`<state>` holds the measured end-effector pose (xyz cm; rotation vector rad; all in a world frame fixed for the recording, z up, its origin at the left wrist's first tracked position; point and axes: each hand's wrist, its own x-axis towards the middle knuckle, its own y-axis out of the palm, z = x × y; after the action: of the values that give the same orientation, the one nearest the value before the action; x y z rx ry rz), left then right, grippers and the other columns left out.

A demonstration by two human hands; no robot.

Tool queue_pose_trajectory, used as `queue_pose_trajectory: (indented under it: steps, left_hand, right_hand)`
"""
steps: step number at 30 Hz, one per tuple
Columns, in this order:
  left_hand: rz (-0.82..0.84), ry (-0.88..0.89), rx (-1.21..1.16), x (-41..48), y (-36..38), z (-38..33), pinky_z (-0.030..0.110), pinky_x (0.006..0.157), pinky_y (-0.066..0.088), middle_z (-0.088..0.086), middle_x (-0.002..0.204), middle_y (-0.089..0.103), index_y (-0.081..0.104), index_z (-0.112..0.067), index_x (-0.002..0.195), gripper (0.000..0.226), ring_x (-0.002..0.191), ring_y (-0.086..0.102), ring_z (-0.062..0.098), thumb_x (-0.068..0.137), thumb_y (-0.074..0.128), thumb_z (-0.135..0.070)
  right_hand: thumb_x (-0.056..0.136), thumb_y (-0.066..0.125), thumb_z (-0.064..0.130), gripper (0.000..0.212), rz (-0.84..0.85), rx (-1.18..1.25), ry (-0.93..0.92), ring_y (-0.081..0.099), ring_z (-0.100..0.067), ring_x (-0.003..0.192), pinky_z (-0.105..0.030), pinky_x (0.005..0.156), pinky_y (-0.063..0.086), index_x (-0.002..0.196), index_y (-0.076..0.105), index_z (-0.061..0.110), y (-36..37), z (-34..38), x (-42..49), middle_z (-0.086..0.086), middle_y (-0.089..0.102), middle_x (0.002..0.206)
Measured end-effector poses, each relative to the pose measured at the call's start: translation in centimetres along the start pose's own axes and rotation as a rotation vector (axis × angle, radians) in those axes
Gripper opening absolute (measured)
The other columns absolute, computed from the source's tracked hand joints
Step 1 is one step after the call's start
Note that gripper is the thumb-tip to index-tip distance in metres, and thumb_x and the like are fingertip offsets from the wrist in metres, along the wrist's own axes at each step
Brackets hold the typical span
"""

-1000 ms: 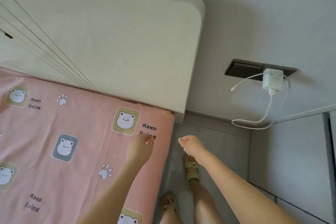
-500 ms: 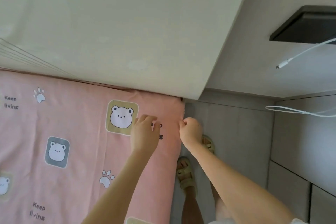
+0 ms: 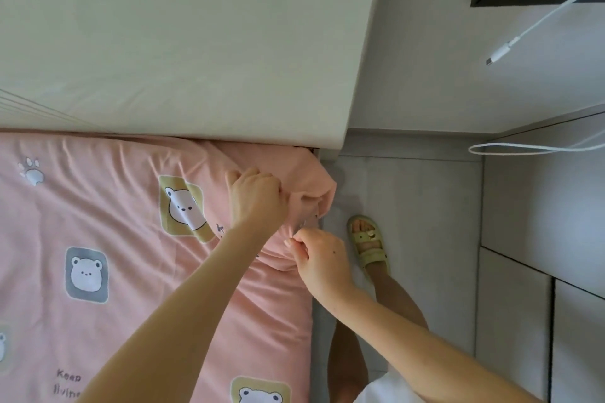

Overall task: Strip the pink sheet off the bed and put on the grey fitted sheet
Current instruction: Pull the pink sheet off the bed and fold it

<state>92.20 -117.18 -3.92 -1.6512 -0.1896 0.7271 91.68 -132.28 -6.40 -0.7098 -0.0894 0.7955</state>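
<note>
The pink sheet point(image 3: 131, 239), printed with bear faces and paw marks, covers the bed across the left half of the view. Its corner by the headboard is bunched up and lifted off the mattress. My left hand point(image 3: 255, 199) grips the bunched fabric on top of the bed near that corner. My right hand point(image 3: 319, 255) pinches the sheet's edge at the side of the bed, just below the lifted corner. No grey fitted sheet is in view.
A cream padded headboard point(image 3: 180, 42) fills the top left. Right of the bed runs a narrow strip of grey floor point(image 3: 419, 222) where my foot in a yellow-green sandal point(image 3: 368, 244) stands. A white charging cable point(image 3: 523, 149) hangs over grey cabinet fronts point(image 3: 523, 321) at the right.
Both hands reached the bed's top corner and took hold of the pink sheet. The corner, flat before, is now pulled up and bunched. My view has moved closer.
</note>
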Motion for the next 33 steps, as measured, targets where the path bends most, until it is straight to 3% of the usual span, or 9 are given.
queue_pose_trajectory:
  steps: [3, 6, 10, 13, 15, 17, 21, 28, 33]
  left_hand:
    - [-0.120, -0.019, -0.058, -0.4, -0.7, 0.3, 0.033, 0.062, 0.014, -0.003, 0.046, 0.054, 0.057, -0.015, 0.043, 0.022, 0.052, 0.051, 0.024, 0.064, 0.059, -0.018]
    - [-0.187, -0.042, -0.145, -0.7, -1.4, 0.9, 0.032, 0.063, 0.013, 0.000, 0.054, 0.060, 0.061, -0.012, 0.050, 0.023, 0.055, 0.054, 0.026, 0.072, 0.063, -0.020]
    - [-0.294, -0.070, -0.263, -2.3, -2.7, 1.1, 0.029, 0.070, 0.020, -0.002, 0.063, 0.065, 0.066, -0.012, 0.059, 0.025, 0.063, 0.058, 0.025, 0.080, 0.061, -0.024]
    - [-0.337, -0.097, -0.295, -3.5, -4.3, 1.0, 0.028, 0.074, 0.023, -0.001, 0.071, 0.069, 0.069, -0.011, 0.063, 0.024, 0.072, 0.061, 0.025, 0.081, 0.061, -0.025]
    - [-0.361, -0.071, -0.282, -4.1, -4.8, 1.1, 0.026, 0.074, 0.021, -0.001, 0.072, 0.069, 0.069, -0.011, 0.064, 0.024, 0.072, 0.061, 0.025, 0.082, 0.062, -0.025]
    - [-0.375, -0.043, -0.275, -4.6, -5.1, 1.6, 0.027, 0.075, 0.022, 0.000, 0.073, 0.069, 0.069, -0.012, 0.065, 0.024, 0.072, 0.061, 0.025, 0.082, 0.063, -0.026]
    - [-0.400, -0.008, -0.260, -5.2, -6.0, 2.2, 0.030, 0.079, 0.024, 0.000, 0.075, 0.069, 0.069, -0.012, 0.066, 0.029, 0.073, 0.061, 0.025, 0.085, 0.060, -0.032]
    - [-0.559, -0.012, -0.435, -3.7, -12.7, -0.4, 0.024, 0.085, 0.029, -0.010, 0.074, 0.060, 0.067, -0.009, 0.074, 0.020, 0.078, 0.055, 0.013, 0.085, 0.061, -0.025]
    - [-0.610, -0.043, -0.502, -2.4, -15.7, -1.2, 0.017, 0.091, 0.024, -0.026, 0.075, 0.052, 0.069, -0.010, 0.078, 0.024, 0.076, 0.048, 0.000, 0.086, 0.060, -0.029]
  right_hand:
    - [0.086, 0.067, 0.032, 0.017, 0.154, 0.443, 0.386, 0.061, -0.005, 0.078, -0.016, 0.071, 0.046, 0.092, 0.065, 0.017, -1.4, -0.5, 1.3, 0.005, 0.068, 0.086]
    - [0.090, 0.058, 0.046, 0.058, 0.157, 0.718, 0.849, 0.048, -0.016, 0.125, -0.035, 0.106, 0.038, 0.139, 0.042, 0.021, -0.9, -3.6, 2.8, 0.001, 0.051, 0.137]
    - [0.089, 0.065, 0.032, 0.085, 0.260, 0.766, 0.930, 0.035, -0.023, 0.136, -0.031, 0.107, 0.033, 0.152, 0.011, 0.016, 0.4, -5.8, 4.3, -0.005, 0.034, 0.150]
    - [0.090, 0.061, 0.023, 0.045, 0.276, 0.703, 0.863, 0.058, -0.023, 0.114, -0.015, 0.074, 0.044, 0.134, 0.051, 0.014, 1.1, -5.8, 4.9, 0.000, 0.061, 0.112]
    - [0.087, 0.062, 0.018, 0.010, 0.159, 0.645, 0.863, 0.063, -0.020, 0.083, -0.020, 0.059, 0.043, 0.090, 0.071, 0.014, 1.4, -5.3, 4.8, 0.003, 0.064, 0.077]
    - [0.085, 0.063, 0.010, 0.026, 0.017, 0.603, 0.862, 0.055, -0.018, 0.062, -0.027, 0.058, 0.041, 0.059, 0.064, 0.014, 0.5, -5.1, 4.6, 0.001, 0.059, 0.058]
    - [0.082, 0.055, -0.007, 0.024, -0.139, 0.629, 0.782, 0.062, -0.015, 0.068, -0.029, 0.066, 0.051, 0.072, 0.066, 0.012, -7.9, -4.6, 4.8, -0.001, 0.066, 0.070]
    - [0.086, 0.062, 0.007, 0.015, -0.159, -0.012, 0.097, 0.053, -0.005, 0.071, -0.006, 0.065, 0.038, 0.097, 0.072, 0.009, -24.0, 2.8, 6.4, 0.008, 0.061, 0.081]
    - [0.087, 0.058, 0.009, 0.016, -0.358, -0.198, -0.061, 0.057, -0.018, 0.078, -0.025, 0.073, 0.040, 0.096, 0.071, 0.005, -27.9, 5.2, 8.7, -0.008, 0.066, 0.088]
